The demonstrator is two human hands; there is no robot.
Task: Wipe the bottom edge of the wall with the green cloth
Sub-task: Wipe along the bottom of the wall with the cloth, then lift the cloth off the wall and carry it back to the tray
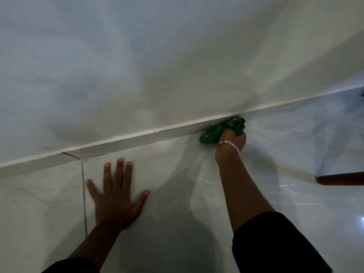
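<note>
Crumpled green cloth [222, 131] bunched against pale skirting strip [122, 140] where wall meets glossy tiled floor [177, 174]. Right hand [234, 139], fingers closed around it. Left hand [116, 196] splayed flat, empty, bracing. Advice: keep pressure into the corner, stroke along the strip.

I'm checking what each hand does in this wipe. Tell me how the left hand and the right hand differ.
The left hand lies flat on the tiled floor with fingers spread; the right hand is closed around the green cloth. The left hand is apart from the baseboard; the right hand presses the cloth against it. Only the right wrist wears a chain bracelet. Both arms have dark sleeves.
</note>
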